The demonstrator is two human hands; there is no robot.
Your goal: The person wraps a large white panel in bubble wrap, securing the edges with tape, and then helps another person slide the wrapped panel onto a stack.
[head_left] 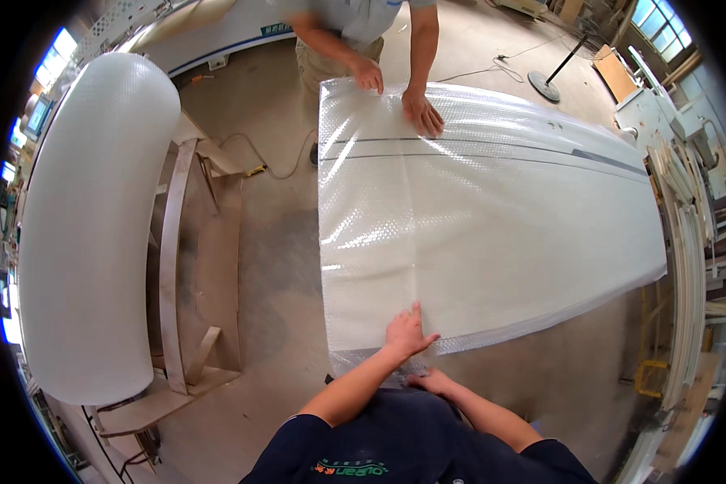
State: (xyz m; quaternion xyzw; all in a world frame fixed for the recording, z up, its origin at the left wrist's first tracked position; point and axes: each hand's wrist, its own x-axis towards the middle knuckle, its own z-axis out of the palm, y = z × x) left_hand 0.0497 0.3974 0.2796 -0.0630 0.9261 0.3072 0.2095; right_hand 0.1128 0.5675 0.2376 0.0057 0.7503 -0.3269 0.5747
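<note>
A large white panel [532, 234] lies across the middle, covered with clear bubble wrap [371, 238] that spreads past its left end and hangs over its near edge. My left hand [410, 332] rests on the wrap near the front edge, index finger and thumb stretched apart. Just below it, close to my body, my right hand [434, 381] is closed on the hanging edge of the bubble wrap; its fingertips show only in part. Across the panel, a co-worker's one hand [422, 113] presses flat on the wrap, and the other hand [369, 75] touches its far left corner.
On the left, a long rolled bundle of bubble wrap [96, 226] rests beside a wooden frame [173, 266]. A round-based stand [544, 85] and cables lie on the floor behind. Stacked boards [686, 266] line the right side. A white machine [217, 40] stands at the back left.
</note>
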